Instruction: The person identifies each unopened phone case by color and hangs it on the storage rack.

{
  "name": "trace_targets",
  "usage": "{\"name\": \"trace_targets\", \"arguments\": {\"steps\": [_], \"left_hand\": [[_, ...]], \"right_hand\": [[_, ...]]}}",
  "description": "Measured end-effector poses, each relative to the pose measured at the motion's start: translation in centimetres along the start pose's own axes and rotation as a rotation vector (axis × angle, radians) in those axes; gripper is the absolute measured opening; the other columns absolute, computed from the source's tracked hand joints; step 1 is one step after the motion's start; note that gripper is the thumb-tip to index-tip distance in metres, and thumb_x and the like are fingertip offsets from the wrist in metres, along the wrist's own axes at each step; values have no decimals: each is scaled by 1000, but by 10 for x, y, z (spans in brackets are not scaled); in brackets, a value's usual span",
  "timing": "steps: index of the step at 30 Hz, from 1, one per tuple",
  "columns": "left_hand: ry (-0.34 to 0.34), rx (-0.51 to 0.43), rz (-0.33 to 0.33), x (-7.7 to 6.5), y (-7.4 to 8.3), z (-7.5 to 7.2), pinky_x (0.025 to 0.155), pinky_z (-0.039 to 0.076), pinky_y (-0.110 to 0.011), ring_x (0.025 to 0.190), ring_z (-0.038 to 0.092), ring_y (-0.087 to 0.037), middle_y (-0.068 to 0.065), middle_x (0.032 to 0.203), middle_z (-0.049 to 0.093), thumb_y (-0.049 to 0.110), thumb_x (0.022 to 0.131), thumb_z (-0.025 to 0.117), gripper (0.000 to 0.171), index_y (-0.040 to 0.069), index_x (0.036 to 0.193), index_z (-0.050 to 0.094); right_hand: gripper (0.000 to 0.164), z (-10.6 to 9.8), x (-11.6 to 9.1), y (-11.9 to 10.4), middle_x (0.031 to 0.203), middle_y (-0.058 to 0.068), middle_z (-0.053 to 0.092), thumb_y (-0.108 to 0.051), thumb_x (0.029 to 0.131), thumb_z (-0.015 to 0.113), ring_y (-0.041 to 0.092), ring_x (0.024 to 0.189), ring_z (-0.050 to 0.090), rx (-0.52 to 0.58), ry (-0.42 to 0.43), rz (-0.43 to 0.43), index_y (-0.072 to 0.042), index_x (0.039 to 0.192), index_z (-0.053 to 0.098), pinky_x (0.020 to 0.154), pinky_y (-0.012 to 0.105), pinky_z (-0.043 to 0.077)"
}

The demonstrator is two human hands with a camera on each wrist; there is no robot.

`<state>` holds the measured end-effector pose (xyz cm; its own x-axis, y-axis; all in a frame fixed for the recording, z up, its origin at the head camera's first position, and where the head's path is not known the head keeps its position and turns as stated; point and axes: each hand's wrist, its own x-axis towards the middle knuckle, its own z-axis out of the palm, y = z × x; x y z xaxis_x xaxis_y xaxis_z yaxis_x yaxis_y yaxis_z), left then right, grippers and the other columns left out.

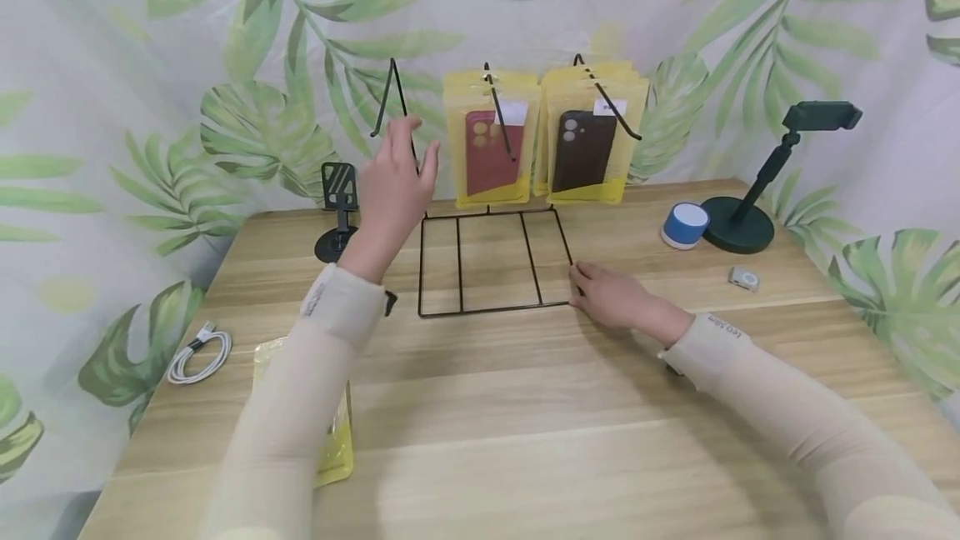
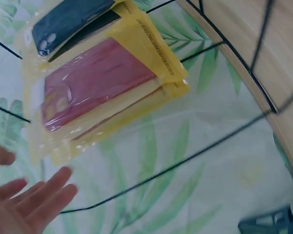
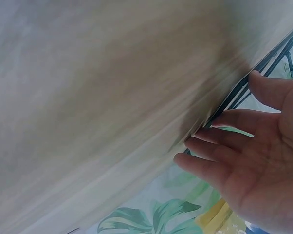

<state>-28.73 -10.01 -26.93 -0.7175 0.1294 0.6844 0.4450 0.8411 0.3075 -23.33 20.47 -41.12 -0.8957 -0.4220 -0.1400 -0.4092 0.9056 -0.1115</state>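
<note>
A black wire display rack (image 1: 495,308) stands on the wooden table. Clear-and-yellow packets with a red phone case (image 1: 483,169) hang from its middle hook. On the right hook hang packets with a dark phone case (image 1: 581,152). My left hand (image 1: 393,182) is raised beside the left hook (image 1: 386,94), fingers extended and holding nothing. In the left wrist view that hand (image 2: 32,204) lies below the packet with the red case (image 2: 100,83). My right hand (image 1: 611,297) holds the rack's front right corner. The right wrist view shows its thumb and fingertips (image 3: 256,80) on the wire.
Another yellow packet (image 1: 339,448) lies partly under my left forearm. Left are a coiled white cable (image 1: 198,357) and a small black phone stand (image 1: 339,186). Right are a blue-and-white round object (image 1: 686,225), a dark green phone stand (image 1: 738,223) and a small silver gadget (image 1: 744,277).
</note>
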Motion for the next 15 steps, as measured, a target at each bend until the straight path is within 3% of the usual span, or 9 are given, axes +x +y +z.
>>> {"name": "trace_targets", "arguments": {"steps": [3, 9, 12, 15], "left_hand": [[-175, 64, 7, -22, -11, -18, 51, 48, -45, 67, 67, -30, -16, 117, 68, 30, 103, 52, 37, 4, 129, 55], [-585, 163, -96, -69, -43, -45, 63, 54, -46, 83, 70, -35, -16, 118, 71, 25, 101, 55, 36, 2, 128, 57], [-700, 179, -132, -90, -61, -53, 67, 55, -47, 88, 70, -36, -20, 117, 71, 22, 100, 56, 37, -2, 127, 58], [-767, 197, -167, -108, -76, -59, 73, 55, -49, 95, 69, -39, -21, 115, 71, 20, 98, 57, 36, -3, 126, 59]], "right_hand": [[62, -1, 0, 0, 156, 29, 32, -32, 105, 46, 42, 143, 37, -6, 2, -4, 8, 150, 33, 115, 53, 37], [62, -5, -1, -1, 156, 29, 32, -31, 105, 47, 43, 143, 37, -2, -5, 1, 9, 150, 32, 115, 53, 36], [61, -5, -1, -2, 156, 29, 32, -30, 105, 47, 43, 143, 36, -5, -9, -5, 9, 150, 33, 115, 53, 36], [61, -4, -1, -2, 156, 29, 31, -31, 105, 46, 42, 144, 35, -10, -17, -5, 9, 150, 33, 116, 52, 35]]}}
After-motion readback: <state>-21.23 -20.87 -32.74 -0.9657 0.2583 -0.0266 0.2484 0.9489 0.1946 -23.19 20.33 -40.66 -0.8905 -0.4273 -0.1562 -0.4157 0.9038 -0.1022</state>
